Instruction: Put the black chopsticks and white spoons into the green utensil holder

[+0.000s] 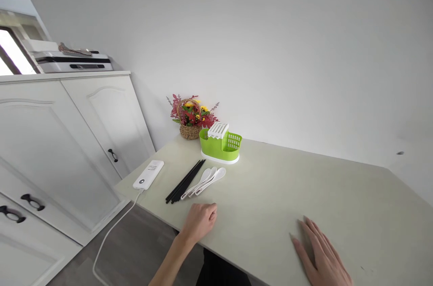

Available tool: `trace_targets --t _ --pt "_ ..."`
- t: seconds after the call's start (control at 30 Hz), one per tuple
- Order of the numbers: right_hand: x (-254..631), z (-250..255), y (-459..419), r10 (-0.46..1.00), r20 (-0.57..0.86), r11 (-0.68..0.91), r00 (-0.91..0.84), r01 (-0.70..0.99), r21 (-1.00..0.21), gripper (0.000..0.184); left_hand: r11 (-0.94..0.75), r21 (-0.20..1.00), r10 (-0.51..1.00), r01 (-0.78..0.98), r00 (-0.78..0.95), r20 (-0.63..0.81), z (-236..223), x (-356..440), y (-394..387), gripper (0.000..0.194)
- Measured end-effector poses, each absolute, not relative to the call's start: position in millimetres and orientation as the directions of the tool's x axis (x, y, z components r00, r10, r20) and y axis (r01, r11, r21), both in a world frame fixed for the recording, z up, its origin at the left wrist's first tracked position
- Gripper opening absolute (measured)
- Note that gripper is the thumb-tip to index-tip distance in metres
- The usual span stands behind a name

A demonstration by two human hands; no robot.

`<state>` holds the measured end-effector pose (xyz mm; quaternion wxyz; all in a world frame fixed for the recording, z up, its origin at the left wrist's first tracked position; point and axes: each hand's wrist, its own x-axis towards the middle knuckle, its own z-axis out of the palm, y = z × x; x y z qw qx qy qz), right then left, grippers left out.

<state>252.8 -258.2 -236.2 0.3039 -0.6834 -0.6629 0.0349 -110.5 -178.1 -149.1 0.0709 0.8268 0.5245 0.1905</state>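
Observation:
My left hand (200, 221) rests on the table's near edge, curled into a loose fist, with nothing showing in it. Just beyond it lie several white spoons (204, 182), bowls pointing away from me. Left of the spoons is a bundle of black chopsticks (185, 181). Behind these stands a green cutlery holder (216, 146) with a white slotted top piece and a white base. My right hand (323, 252) lies flat on the table at the lower right, fingers stretched forward, holding nothing.
A white power bank (149, 175) with a cable (115, 227) hanging over the edge lies on the table's left. A wicker basket of flowers (191, 131) stands by the wall. White cabinets (108, 110) are at the left. The pale tabletop (270, 186) extends rightward.

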Motion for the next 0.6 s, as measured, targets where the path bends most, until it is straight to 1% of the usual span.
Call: trace_targets --t 0.17,0.4,0.5,0.6 --pt "236.0 -223.4 -263.4 0.9 0.381 0.001 0.213 0.872 -0.49 0.068 -0.437 0.321 0.896 0.84 0.373 0.243 -149.4 -110.7 -177.5 0.033" --pt "239.2 -214.9 -263.3 0.874 0.474 0.157 0.105 0.862 -0.481 0.077 -0.435 0.323 0.896 0.841 0.366 0.252 -149.3 -111.0 -177.4 0.035" --pt "240.9 -218.4 -263.5 0.881 0.462 0.15 0.1 0.867 -0.474 0.076 -0.434 0.324 0.896 0.841 0.364 0.255 -150.5 -112.0 -176.3 0.036" --pt "242.7 -224.4 -264.5 0.888 0.457 0.163 0.053 0.893 -0.419 0.075 -0.437 0.33 0.895 0.837 0.368 0.252 -152.3 -113.0 -174.9 0.036"
